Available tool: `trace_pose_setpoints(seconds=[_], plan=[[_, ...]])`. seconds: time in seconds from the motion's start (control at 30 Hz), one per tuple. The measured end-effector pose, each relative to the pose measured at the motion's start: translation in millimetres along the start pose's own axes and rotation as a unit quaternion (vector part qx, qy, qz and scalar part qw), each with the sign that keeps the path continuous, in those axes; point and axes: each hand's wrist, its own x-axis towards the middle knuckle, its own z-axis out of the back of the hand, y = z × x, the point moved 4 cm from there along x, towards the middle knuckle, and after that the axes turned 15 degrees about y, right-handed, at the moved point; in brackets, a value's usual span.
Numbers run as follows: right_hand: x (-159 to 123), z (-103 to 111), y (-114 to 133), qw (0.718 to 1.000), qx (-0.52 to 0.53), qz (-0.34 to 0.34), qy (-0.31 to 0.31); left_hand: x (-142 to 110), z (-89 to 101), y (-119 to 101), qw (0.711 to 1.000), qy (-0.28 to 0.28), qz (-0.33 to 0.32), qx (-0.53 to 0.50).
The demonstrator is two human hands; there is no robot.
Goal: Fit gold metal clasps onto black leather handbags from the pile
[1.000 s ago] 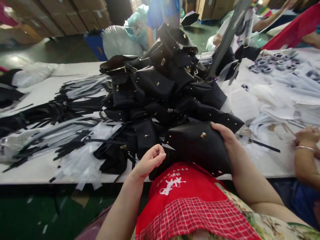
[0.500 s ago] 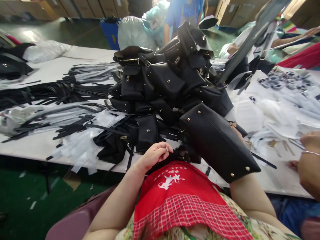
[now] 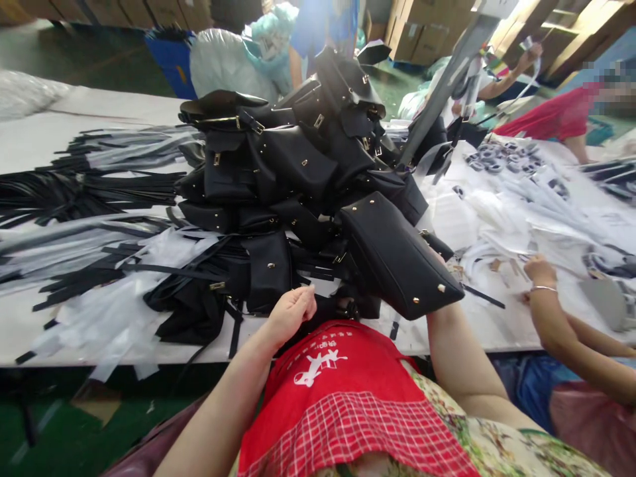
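Observation:
A black handbag (image 3: 397, 255) is held up over the table edge, tilted, its base with gold metal feet facing me. My right hand (image 3: 438, 258) grips it from the far right side; the bag hides most of the fingers. My left hand (image 3: 293, 310) is closed in a pinch above the near edge, and what it holds, if anything, is too small to make out. Just beyond it lies a black flap piece with a gold fitting (image 3: 269, 266). A large pile of black bags (image 3: 298, 159) with gold hardware rises behind both hands.
Bundles of black straps (image 3: 84, 192) and white plastic sheets (image 3: 104, 318) cover the table's left. Wrapped handles (image 3: 511, 162) lie on the right, behind a grey post (image 3: 437, 93). A co-worker's hand (image 3: 540, 271) works at the right; other people are beyond.
The view has swung to the right, so the pile sits further left in it. The handbag has tipped slightly, its near end higher. My left hand stays closed near the same spot.

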Motion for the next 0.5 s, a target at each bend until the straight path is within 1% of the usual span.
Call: trace_pose_setpoints(seconds=[0.07,0.13,0.2,0.3,0.33,0.4,0.5], plan=[[1.0,-10.7,-7.1,0.997,0.066,-0.033,0.03,4.8,-9.9,-14.0,0.998,0.016,-0.024,0.062],[1.9,-20.2,-15.6,0.994,0.098,-0.051,0.027,9.8,-24.0,-31.5,0.989,0.047,-0.059,0.123],[2.9,-28.4,-24.3,0.993,0.098,-0.057,0.016,15.0,-39.5,-46.8,0.976,0.077,-0.088,0.181],[3.2,-37.7,-35.0,0.995,0.076,-0.066,0.015,22.0,-59.4,-58.2,0.958,0.107,-0.118,0.236],[3.0,-39.4,-37.2,0.995,0.068,-0.068,0.016,23.5,-64.3,-59.6,0.953,0.109,-0.131,0.25],[2.3,-41.1,-39.8,0.995,0.063,-0.069,0.015,24.8,-70.9,-60.2,0.941,0.093,-0.153,0.288],[1.2,-41.2,-40.1,0.995,0.07,-0.068,0.008,24.0,-75.0,-58.0,0.924,0.042,-0.151,0.349]])
